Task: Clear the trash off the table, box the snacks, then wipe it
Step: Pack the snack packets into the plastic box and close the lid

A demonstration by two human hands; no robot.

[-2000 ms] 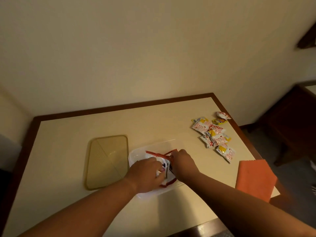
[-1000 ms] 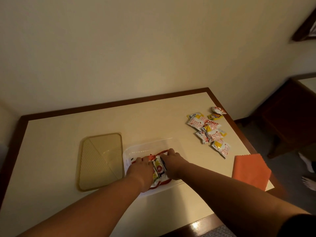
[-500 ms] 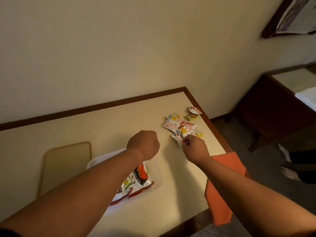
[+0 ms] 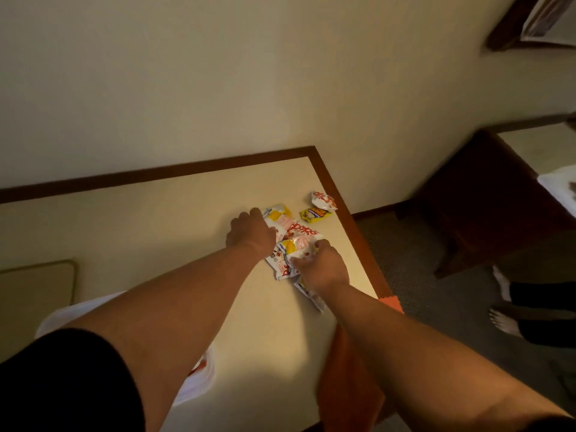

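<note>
Several small snack packets (image 4: 296,236) in white, red and yellow lie in a heap near the table's right edge. My left hand (image 4: 251,235) lies on the heap's left side, its fingers curled over a packet. My right hand (image 4: 322,266) grips packets at the near side of the heap. Two more packets lie apart farther back: a yellow one (image 4: 315,214) and a white-and-red one (image 4: 324,201). The clear plastic box (image 4: 199,380) with snacks inside is mostly hidden under my left arm.
The box's tan lid (image 4: 37,291) lies at the left. An orange cloth (image 4: 352,378) hangs over the table's (image 4: 174,213) near right edge, partly under my right arm. A dark wooden cabinet (image 4: 486,194) and a person's bare feet (image 4: 505,319) are on the right.
Both hands left the box and moved right to the heap of packets. The camera turned right with them, so the box and the lid slid to the left.
</note>
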